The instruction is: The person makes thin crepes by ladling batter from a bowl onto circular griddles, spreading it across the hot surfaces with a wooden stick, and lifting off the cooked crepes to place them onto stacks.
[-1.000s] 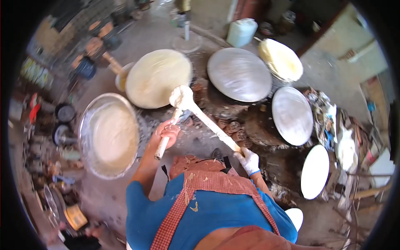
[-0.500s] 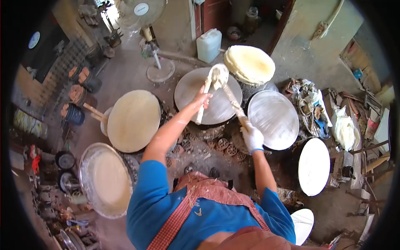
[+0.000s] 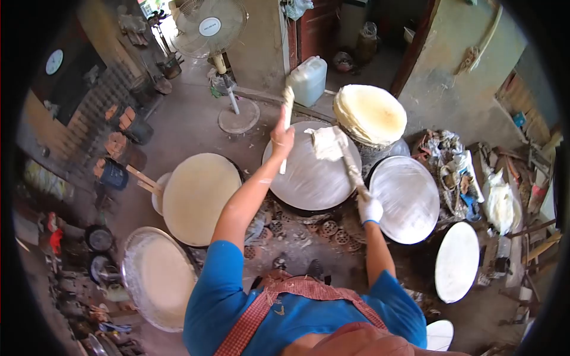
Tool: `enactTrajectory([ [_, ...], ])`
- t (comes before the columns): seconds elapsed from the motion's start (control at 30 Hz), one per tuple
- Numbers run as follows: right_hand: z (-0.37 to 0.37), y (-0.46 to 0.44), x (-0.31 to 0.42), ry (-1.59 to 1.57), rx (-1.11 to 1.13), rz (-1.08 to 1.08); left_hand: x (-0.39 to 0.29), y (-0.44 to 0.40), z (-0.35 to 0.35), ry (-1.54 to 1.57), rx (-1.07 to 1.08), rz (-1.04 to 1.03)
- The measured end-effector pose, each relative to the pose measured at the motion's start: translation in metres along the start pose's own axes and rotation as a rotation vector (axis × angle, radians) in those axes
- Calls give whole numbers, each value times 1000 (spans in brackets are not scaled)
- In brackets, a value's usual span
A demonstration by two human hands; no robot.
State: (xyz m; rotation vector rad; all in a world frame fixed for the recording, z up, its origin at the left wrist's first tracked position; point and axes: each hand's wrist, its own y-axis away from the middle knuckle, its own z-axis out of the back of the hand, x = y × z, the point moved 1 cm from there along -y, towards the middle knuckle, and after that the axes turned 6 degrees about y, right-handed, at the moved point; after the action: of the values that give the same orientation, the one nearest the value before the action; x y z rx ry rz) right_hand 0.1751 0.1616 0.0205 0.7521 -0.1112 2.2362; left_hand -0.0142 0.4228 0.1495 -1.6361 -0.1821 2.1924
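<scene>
My bare left hand (image 3: pixel 282 140) is closed round a pale, batter-smeared stick (image 3: pixel 288 107), held upright above the far left part of a round griddle (image 3: pixel 297 181). In a white glove, my right hand (image 3: pixel 370 210) grips a long-handled tool (image 3: pixel 352 167), whose handle is crusted with pale batter. At its far end a soft white mass (image 3: pixel 326 144) lies over the griddle; whether it is cloth or dough I cannot tell. The griddle's surface is grey with white streaks. To its right, near my gloved hand, is a second streaked griddle (image 3: pixel 405 199).
Left of me are a griddle covered with a pale round sheet (image 3: pixel 202 199) and a wide metal basin of batter (image 3: pixel 129 261). A stack of thin flatbreads (image 3: pixel 371 113) stands behind the griddles. A fan (image 3: pixel 209 26), a plastic jug (image 3: pixel 309 80) and perforated briquettes (image 3: pixel 328 228) are around.
My left hand has lifted its stick up and away from the other tool's head. That head has dropped toward the griddle, and the whole view has shifted slightly.
</scene>
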Motion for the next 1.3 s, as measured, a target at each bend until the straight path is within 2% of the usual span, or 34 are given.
enactTrajectory([
  [0.03,-23,-11,-1,-329,-105,43,-11,-8,19,118,37,71],
  [0.07,-50,-22,-5,-649,-215,80,14,-15,28,207,90,100],
  [0.13,-102,-48,25,-636,-309,150,56,4,51,172,212,-42],
  [0.2,-93,-81,42,265,-70,280,41,64,82,155,420,565],
  [0.23,-52,-65,63,177,-65,188,64,93,95,128,469,581],
  [0.27,-17,-41,75,87,-64,85,126,126,105,-58,456,267],
  [0.3,-16,-31,50,-138,-98,72,151,158,119,-95,376,-66],
  [0.33,-13,-23,29,-359,-160,71,168,182,136,-131,396,-31],
  [0.37,-28,-7,27,-719,-140,-113,166,197,150,-24,478,303],
  [0.4,-50,6,38,-933,-91,-184,161,208,156,13,487,406],
  [0.43,-96,-4,39,-974,-157,-152,159,213,160,6,496,393],
  [0.47,-94,6,80,-948,-179,-175,158,218,162,0,496,386],
  [0.5,-101,-3,95,-936,1,-195,156,222,163,1,504,400],
  [0.53,-112,-25,84,-734,50,-42,153,218,162,2,490,270],
  [0.57,-88,-25,78,-597,52,12,149,219,165,0,473,142],
  [0.6,-49,-20,79,-467,53,73,141,224,172,-8,464,149],
  [0.67,1,8,67,-698,31,-117,125,214,174,-164,528,359],
  [0.7,-15,6,55,-926,19,-162,127,213,174,-181,529,232],
  [0.73,-44,6,40,-1156,15,-218,123,213,174,-189,537,225],
  [0.8,-84,12,73,-1107,13,-115,136,217,170,-191,533,173],
  [0.87,-58,20,96,-929,417,-246,148,225,167,-98,540,223],
  [0.9,-49,7,81,-857,437,-78,141,226,164,-141,506,233],
  [0.93,-13,9,81,-675,329,-28,129,227,164,-152,490,237],
  [0.97,-12,-9,51,-846,366,-108,117,226,164,-235,500,301],
  [1.0,25,-11,45,-821,453,-88,112,224,164,-315,506,362],
  [1.03,23,-23,38,-894,389,-175,112,224,163,-364,470,238],
  [1.07,18,-33,31,-960,326,-272,114,227,161,-374,462,243],
  [1.13,13,-32,56,-756,510,-285,98,229,156,-349,444,460],
  [1.2,0,-35,47,-954,804,-214,84,231,151,-338,413,434],
  [1.27,32,-43,43,-840,791,-276,51,221,147,-230,405,774],
  [1.3,32,-67,17,-811,817,-212,91,236,151,-225,373,559],
])
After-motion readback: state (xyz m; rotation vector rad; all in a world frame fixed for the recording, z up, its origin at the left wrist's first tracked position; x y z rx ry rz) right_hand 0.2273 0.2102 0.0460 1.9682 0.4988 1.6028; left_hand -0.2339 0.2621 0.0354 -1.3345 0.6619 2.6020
